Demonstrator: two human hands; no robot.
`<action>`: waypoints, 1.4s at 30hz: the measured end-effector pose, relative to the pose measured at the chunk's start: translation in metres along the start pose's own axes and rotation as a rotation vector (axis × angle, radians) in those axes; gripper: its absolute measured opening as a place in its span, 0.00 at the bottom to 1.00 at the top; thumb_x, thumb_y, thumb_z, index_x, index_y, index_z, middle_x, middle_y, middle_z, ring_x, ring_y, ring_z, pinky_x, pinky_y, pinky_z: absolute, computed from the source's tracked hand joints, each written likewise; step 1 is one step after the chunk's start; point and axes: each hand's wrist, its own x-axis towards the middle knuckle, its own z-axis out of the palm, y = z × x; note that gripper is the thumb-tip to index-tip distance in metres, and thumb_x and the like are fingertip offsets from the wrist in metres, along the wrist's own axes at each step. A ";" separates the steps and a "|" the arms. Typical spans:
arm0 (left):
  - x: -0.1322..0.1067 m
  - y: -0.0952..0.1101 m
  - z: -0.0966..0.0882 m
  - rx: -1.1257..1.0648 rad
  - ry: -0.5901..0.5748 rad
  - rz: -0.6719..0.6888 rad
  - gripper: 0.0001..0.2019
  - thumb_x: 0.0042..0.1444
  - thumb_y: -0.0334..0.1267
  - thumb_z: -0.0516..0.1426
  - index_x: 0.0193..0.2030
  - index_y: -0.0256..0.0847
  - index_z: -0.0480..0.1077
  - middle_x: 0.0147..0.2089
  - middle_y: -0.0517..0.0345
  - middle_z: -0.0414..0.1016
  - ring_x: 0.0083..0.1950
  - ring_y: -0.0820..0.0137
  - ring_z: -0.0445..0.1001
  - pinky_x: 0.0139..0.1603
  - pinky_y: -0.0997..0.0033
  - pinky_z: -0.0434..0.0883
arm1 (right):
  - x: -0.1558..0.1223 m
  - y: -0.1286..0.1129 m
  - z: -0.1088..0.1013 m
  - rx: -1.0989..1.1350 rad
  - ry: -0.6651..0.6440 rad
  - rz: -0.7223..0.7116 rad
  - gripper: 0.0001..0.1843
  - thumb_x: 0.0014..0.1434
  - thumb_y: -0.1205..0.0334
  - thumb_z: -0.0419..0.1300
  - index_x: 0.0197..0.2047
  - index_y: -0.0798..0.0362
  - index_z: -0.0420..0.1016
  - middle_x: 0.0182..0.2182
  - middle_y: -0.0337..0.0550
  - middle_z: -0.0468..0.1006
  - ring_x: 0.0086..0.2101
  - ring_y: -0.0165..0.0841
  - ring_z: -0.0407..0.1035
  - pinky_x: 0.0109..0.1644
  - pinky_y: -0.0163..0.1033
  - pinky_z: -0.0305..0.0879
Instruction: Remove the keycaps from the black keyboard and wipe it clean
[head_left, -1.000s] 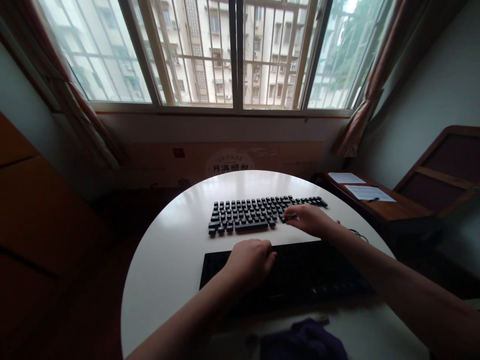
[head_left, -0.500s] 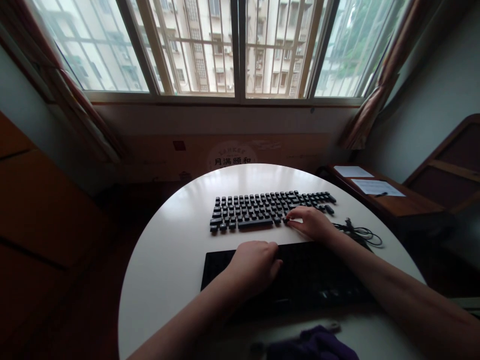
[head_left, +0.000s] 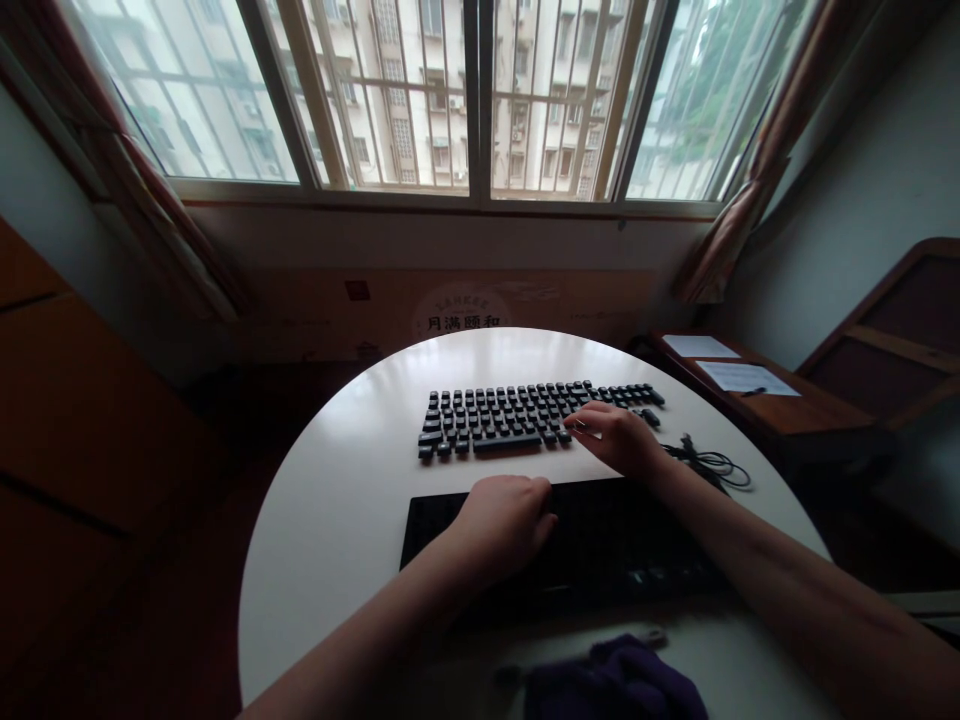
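Note:
Loose black keycaps lie in rows on the white round table, laid out like a keyboard. My right hand is at the right end of the lowest row, beside a small keycap. Its thumb and forefinger are a little apart, and I make out nothing held between them. A black keyboard base lies nearer to me, under both forearms. Over its left half my left hand rests with the fingers curled in. What those fingers hold, if anything, is hidden.
A coiled black cable lies right of the base. Purple cloth and a blurred tool-like end are at the front of the white table. Papers and a pen sit on a brown side table to the right.
My right fingers have lifted slightly off the small keycap, which stays at the end of the lowest row. My left hand keeps its place on the base. The view has shifted a little.

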 end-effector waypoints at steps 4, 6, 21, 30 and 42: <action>0.000 0.000 0.000 0.011 -0.002 0.009 0.07 0.62 0.42 0.58 0.36 0.42 0.71 0.36 0.54 0.79 0.38 0.60 0.79 0.35 0.67 0.71 | 0.008 -0.013 -0.034 0.021 0.192 -0.071 0.17 0.69 0.61 0.53 0.55 0.53 0.78 0.49 0.50 0.78 0.47 0.38 0.75 0.51 0.41 0.72; 0.000 0.000 0.001 0.020 -0.004 0.015 0.07 0.62 0.42 0.57 0.37 0.41 0.70 0.36 0.54 0.79 0.38 0.59 0.78 0.35 0.66 0.71 | 0.008 -0.022 -0.058 0.083 0.323 -0.083 0.21 0.71 0.57 0.50 0.57 0.55 0.77 0.52 0.53 0.76 0.47 0.39 0.74 0.54 0.44 0.71; -0.005 0.027 0.015 0.003 0.111 0.182 0.27 0.64 0.50 0.58 0.65 0.40 0.65 0.71 0.41 0.59 0.72 0.49 0.57 0.71 0.47 0.56 | -0.126 -0.081 -0.081 0.983 -0.200 0.675 0.21 0.64 0.46 0.61 0.51 0.53 0.71 0.27 0.37 0.69 0.26 0.26 0.64 0.28 0.29 0.62; 0.005 0.023 0.038 -0.034 -0.011 0.195 0.33 0.66 0.56 0.53 0.72 0.43 0.56 0.75 0.39 0.49 0.76 0.48 0.47 0.73 0.41 0.47 | -0.128 -0.089 -0.061 1.019 -0.061 0.738 0.14 0.60 0.51 0.57 0.36 0.54 0.65 0.16 0.31 0.60 0.18 0.24 0.54 0.22 0.28 0.47; 0.006 0.025 0.034 -0.042 -0.048 0.193 0.33 0.66 0.55 0.54 0.73 0.45 0.56 0.76 0.41 0.47 0.76 0.49 0.46 0.73 0.42 0.47 | -0.133 -0.101 -0.057 0.800 0.030 0.765 0.11 0.64 0.54 0.52 0.36 0.53 0.64 0.15 0.31 0.62 0.17 0.26 0.54 0.23 0.31 0.49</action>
